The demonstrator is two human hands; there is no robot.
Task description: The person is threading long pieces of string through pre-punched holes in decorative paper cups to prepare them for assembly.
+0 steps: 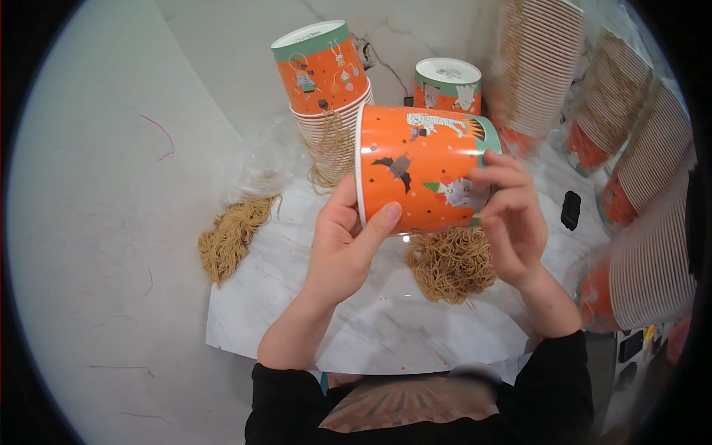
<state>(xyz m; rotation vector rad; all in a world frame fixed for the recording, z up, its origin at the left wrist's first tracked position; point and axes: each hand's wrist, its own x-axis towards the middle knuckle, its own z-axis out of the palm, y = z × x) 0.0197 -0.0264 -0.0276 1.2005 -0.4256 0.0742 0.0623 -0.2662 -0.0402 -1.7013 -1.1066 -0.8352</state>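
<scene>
An orange paper tub (415,167) with Halloween figures lies on its side in the air, its white rim to the left and its green base band to the right. My left hand (345,245) grips it at the rim, thumb on the printed wall. By the base end is my right hand (512,215), its fingers curled and slightly blurred. Thumb and forefinger come together beside a tiny tan bit, too small to name. Below the tub rests a tangled heap of tan cord (451,267) on the white marbled tabletop (371,326).
A stack of tubs (315,70) draped with tan cords stands back left. Behind the held tub is another upturned tub (447,74). Bagged tub stacks (660,274) line the right side, near a small black object (570,210). A tan cord bundle (233,237) lies left beside clear plastic (271,167).
</scene>
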